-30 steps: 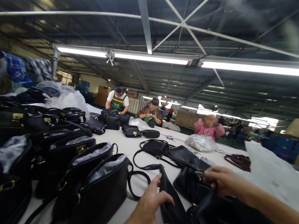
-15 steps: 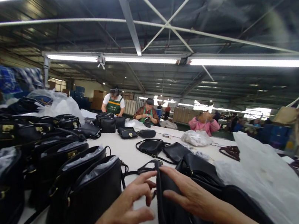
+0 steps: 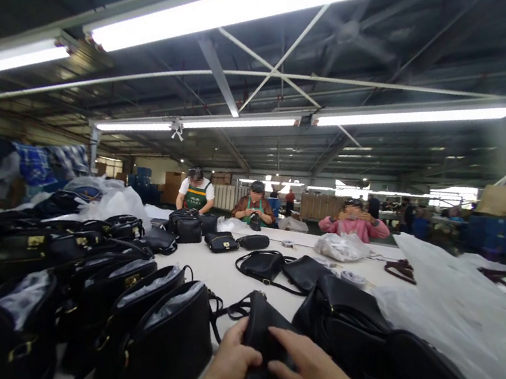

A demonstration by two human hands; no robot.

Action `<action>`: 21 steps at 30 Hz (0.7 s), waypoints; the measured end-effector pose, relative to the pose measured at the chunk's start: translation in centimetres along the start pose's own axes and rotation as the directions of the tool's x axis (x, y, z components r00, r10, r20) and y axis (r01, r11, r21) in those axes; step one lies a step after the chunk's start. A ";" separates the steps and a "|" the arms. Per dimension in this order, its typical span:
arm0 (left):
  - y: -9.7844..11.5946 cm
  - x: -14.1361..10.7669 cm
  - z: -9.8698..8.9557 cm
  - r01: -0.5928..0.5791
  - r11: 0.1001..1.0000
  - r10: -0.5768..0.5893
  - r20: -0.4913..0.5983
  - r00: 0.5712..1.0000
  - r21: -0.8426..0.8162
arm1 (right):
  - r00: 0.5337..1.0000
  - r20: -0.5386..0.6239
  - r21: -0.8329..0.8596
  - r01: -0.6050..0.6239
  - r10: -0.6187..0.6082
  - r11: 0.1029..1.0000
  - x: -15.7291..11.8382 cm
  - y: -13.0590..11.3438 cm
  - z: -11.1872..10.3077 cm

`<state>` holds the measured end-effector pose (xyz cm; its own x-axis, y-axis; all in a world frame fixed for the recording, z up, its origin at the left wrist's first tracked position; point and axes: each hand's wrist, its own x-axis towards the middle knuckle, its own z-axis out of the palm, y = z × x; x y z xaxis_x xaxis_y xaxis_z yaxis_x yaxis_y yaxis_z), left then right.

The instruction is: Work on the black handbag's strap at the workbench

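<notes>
A black bag (image 3: 265, 320) stands tilted at the table's near edge, between my hands. My left hand (image 3: 227, 370) grips its left side, thumb on the near face and fingers partly hidden behind it. On the bag's right face lies my right hand (image 3: 308, 365), its fingers apart. Just left stands a black bag (image 3: 176, 346) with clear plastic inside, in front of a row of similar ones. More black bags (image 3: 347, 308) are piled directly to the right.
Several black bags with gold clasps fill the left side. Flat black bags (image 3: 304, 272) lie ahead. White sheeting (image 3: 465, 303) covers the right side, beside dark straps (image 3: 399, 271). Across the table are people, one in a green apron (image 3: 197, 196) and one in pink (image 3: 356, 225).
My left hand has moved from beside the bag onto its left side. The bag has shifted slightly left and now leans, with my right hand still on it. The view has tipped upward.
</notes>
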<state>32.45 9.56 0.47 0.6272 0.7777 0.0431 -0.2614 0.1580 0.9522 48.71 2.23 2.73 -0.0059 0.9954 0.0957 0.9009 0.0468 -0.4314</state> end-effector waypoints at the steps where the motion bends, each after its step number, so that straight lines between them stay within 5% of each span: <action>1: 1.0 -0.3 -0.5 -0.001 0.999 0.000 0.023 1.000 0.041 | 0.995 -0.097 0.014 0.009 -0.008 1.000 0.1 -0.1 -0.9; 4: 4.7 -1.5 -1.9 -0.039 0.982 0.014 0.139 0.990 0.184 | 0.910 -0.410 0.120 0.129 -0.069 0.984 0.7 0.1 -4.2; 7: 8.2 -3.0 -3.1 -0.113 0.928 0.021 0.252 0.967 0.354 | 0.843 -0.526 0.195 0.250 -0.114 0.948 1.3 0.6 -6.5; 9: 9.7 -3.7 -3.7 -0.128 0.882 -0.006 0.282 0.959 0.453 | 0.873 -0.470 0.276 0.288 -0.133 0.917 1.5 0.7 -6.8; 12: 10.6 -3.9 -4.5 -0.110 0.821 -0.074 0.296 0.952 0.560 | 0.955 -0.237 0.404 0.263 -0.177 0.876 1.4 0.5 -6.0; 16: 10.5 -3.6 -4.3 -0.132 0.736 -0.106 0.305 0.947 0.665 | 0.923 -0.220 0.214 0.363 -0.317 0.907 1.2 0.9 -4.5; 18: 10.3 -3.3 -3.3 -0.212 0.579 -0.025 0.277 0.960 0.787 | 0.906 -0.216 0.002 0.373 -0.364 0.928 1.2 1.7 -4.2; 21: 9.0 -2.5 -1.5 -0.287 0.170 0.190 0.254 0.948 0.943 | 0.908 -0.133 -0.374 0.325 -0.397 0.868 1.1 3.9 -4.3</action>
<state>27.41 9.93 8.50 0.7314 0.6130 0.2987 0.4676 -0.7697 0.4347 54.04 3.18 5.00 -0.3054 0.8742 0.3776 0.9430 0.3328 -0.0077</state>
